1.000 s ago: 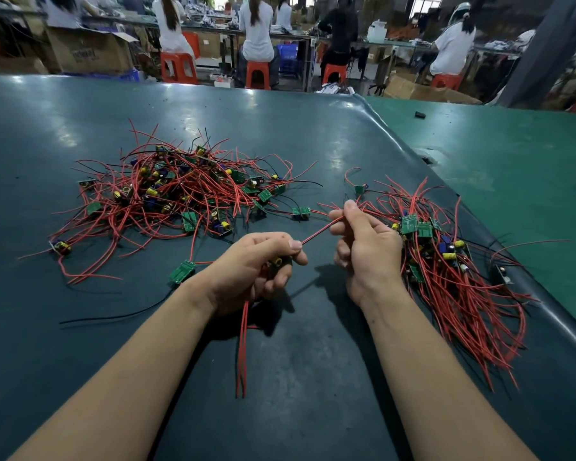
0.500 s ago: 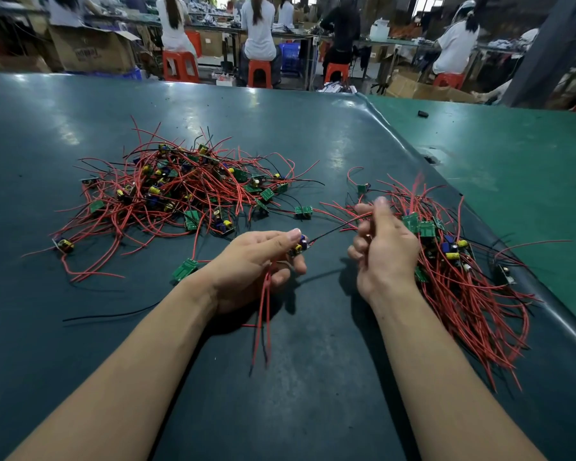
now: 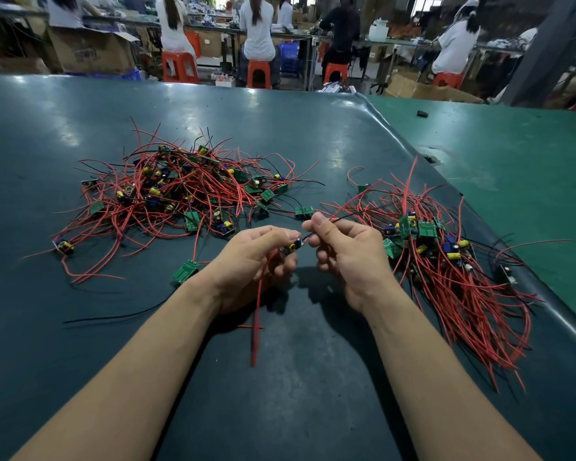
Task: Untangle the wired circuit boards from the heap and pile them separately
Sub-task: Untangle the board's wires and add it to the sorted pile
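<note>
Left hand [image 3: 253, 257] grip pinching circuit board [image 3: 293, 246], red wires [image 3: 256, 327] hanging toward viewer, right hand [image 3: 350, 257] pinching lead

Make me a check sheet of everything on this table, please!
Surface: dark teal shiny table mat.
Job's things: tangled heap of red-wired green circuit boards left; sorted pile of wired boards right; small circuit board with yellow capacitor held.
Clutter: small black object on green mat.
Grips: left hand holds the board; right hand pinches its wire.
Cables: loose black wire.
Surroundings: seated workers, orange plastic stools.
</note>
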`<move>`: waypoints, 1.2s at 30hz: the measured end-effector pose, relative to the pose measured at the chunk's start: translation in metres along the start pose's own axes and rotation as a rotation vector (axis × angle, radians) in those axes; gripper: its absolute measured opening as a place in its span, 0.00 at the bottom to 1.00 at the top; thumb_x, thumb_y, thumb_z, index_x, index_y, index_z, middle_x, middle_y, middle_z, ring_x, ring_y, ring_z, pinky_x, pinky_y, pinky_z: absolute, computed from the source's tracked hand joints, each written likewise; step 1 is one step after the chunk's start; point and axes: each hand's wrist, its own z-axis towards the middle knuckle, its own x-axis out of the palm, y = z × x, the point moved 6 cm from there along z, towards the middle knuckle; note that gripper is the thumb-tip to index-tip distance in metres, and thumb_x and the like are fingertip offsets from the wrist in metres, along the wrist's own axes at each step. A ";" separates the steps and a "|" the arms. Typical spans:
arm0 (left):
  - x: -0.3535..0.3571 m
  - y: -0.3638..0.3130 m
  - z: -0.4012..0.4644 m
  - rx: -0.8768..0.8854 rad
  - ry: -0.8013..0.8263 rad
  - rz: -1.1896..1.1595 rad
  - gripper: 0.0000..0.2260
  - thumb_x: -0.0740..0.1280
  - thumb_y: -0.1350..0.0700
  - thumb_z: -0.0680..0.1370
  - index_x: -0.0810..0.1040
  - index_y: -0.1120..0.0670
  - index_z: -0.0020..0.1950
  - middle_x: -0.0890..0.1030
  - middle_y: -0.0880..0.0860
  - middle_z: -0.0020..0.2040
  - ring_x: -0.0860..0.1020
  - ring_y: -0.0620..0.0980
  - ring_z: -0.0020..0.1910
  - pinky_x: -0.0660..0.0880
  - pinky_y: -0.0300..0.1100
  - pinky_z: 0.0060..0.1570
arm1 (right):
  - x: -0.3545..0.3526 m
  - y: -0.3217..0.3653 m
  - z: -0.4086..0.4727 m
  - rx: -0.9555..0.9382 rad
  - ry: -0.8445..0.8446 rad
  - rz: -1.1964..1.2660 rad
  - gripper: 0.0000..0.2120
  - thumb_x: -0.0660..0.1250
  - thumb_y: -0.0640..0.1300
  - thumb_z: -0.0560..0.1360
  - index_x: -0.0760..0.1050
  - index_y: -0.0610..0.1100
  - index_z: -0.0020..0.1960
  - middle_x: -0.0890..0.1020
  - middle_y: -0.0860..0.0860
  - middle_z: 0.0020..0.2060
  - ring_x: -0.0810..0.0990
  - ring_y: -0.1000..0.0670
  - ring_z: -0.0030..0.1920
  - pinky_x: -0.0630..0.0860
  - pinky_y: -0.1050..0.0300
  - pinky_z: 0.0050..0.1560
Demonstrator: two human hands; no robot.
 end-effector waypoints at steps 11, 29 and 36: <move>-0.001 -0.009 -0.008 -0.010 0.064 -0.125 0.04 0.64 0.57 0.69 0.78 0.56 0.38 0.65 0.51 0.20 0.62 0.44 0.17 0.60 0.34 0.20 | -0.031 0.015 0.007 -0.171 -0.258 0.163 0.12 0.68 0.43 0.79 0.82 0.41 0.38 0.76 0.52 0.25 0.67 0.56 0.20 0.64 0.65 0.21; -0.003 -0.021 -0.007 0.100 0.148 -0.512 0.08 0.62 0.54 0.77 0.79 0.52 0.52 0.82 0.56 0.60 0.81 0.47 0.44 0.78 0.41 0.43 | -0.011 0.003 0.003 0.037 -0.088 -0.004 0.07 0.67 0.42 0.79 0.81 0.42 0.43 0.77 0.52 0.27 0.69 0.56 0.21 0.64 0.67 0.21; -0.021 -0.032 -0.007 0.271 -0.072 -0.635 0.09 0.66 0.59 0.73 0.81 0.48 0.50 0.79 0.53 0.54 0.77 0.47 0.47 0.74 0.34 0.44 | -0.016 -0.009 0.003 0.197 -0.158 0.163 0.28 0.54 0.62 0.81 0.79 0.41 0.39 0.76 0.51 0.24 0.70 0.55 0.20 0.62 0.68 0.21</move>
